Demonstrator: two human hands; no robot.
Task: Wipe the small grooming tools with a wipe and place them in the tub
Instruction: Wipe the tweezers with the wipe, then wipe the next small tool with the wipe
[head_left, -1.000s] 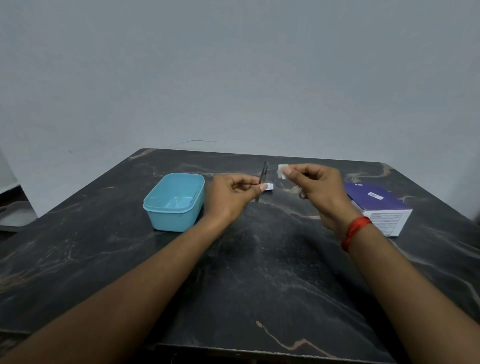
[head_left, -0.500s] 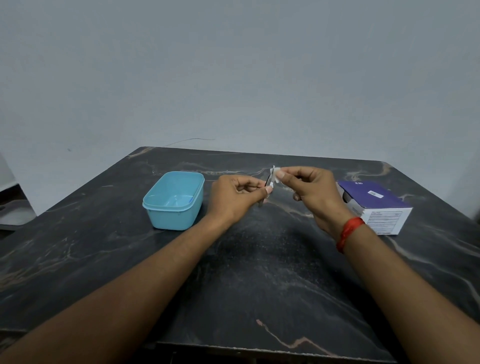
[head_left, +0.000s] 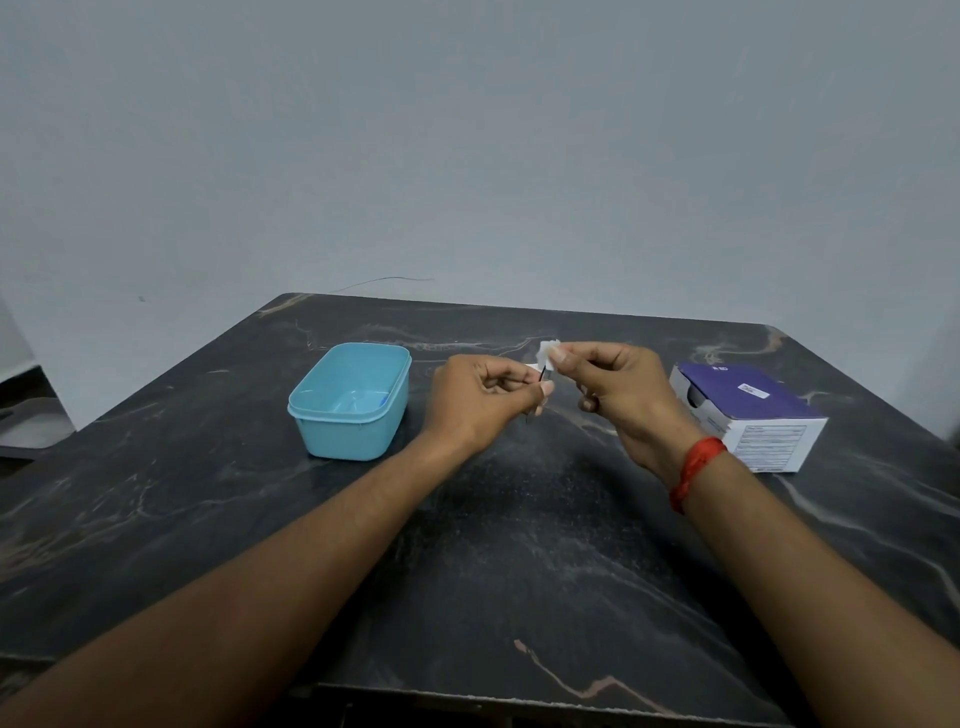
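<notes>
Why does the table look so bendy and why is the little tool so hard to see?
Head view: the wide-angle lens bows the table edges; soft, dim light casts faint shadows; the thin dark tool blends into the dark marble, mostly hidden by the left hand, with the right hand's white wipe covering its top.

Slim dark tool (head_left: 543, 373): only a short length shows between the fingertips; the rest sits behind the left hand (head_left: 480, 402), kind not readable.
White wipe (head_left: 548, 352): mostly covered by the right hand (head_left: 621, 395); a small crumpled corner shows.
Blue tub (head_left: 349, 402): a small blue mark on the floor inside, too small to tell.
Purple and white box (head_left: 750, 415), near the tabletop's right edge: label print too small to read; left end behind the right hand.
Tabletop (head_left: 519, 545): near edge dim, right corner cut off by the frame.
Both forearms: cut off at the bottom edge.
</notes>
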